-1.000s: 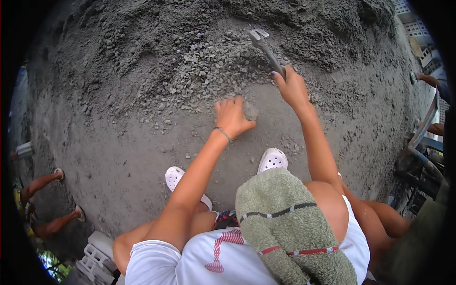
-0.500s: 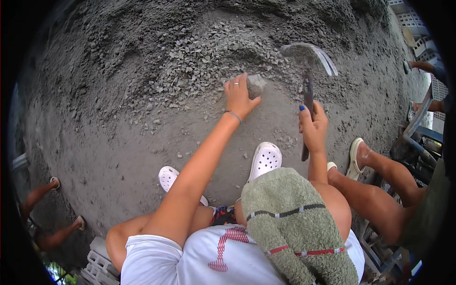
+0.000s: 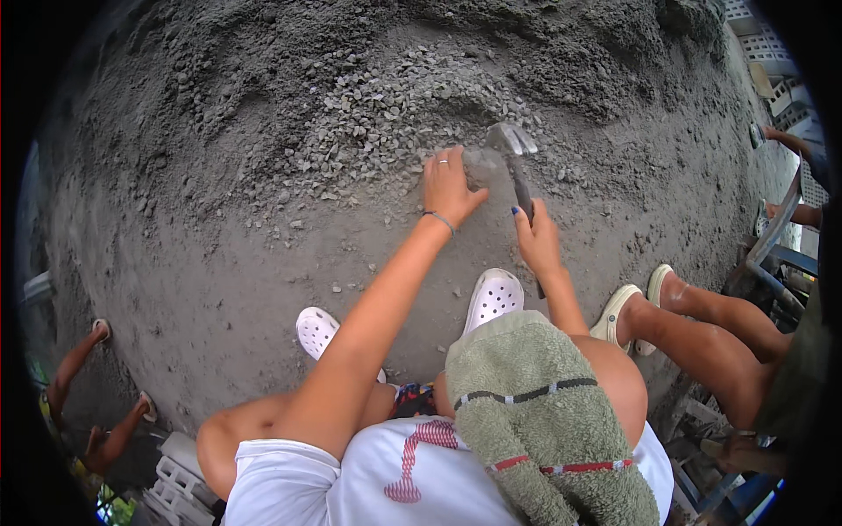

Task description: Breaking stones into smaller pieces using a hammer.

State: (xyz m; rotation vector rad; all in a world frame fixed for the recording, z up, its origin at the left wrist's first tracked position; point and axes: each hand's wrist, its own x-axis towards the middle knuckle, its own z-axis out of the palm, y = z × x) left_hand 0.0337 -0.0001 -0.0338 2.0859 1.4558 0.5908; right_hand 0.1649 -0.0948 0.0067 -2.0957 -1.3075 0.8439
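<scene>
I saw the right hand [image 3: 538,241] closed round a hammer [image 3: 521,182], the left hand [image 3: 448,191] half-open beside a stone [image 3: 484,167]; red print [image 3: 404,472] marked the shirt [image 3: 303,478].

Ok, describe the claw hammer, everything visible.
The claw hammer has a grey, metallic-looking head with two paler claw prongs pointing right, and a slim dark handle, its material unclear. The right hand grips the handle, whose butt end shows below the hand. It slants in the view, head up and slightly left, just right of a dusty grey stone. Blur hides whether the two touch.
</scene>
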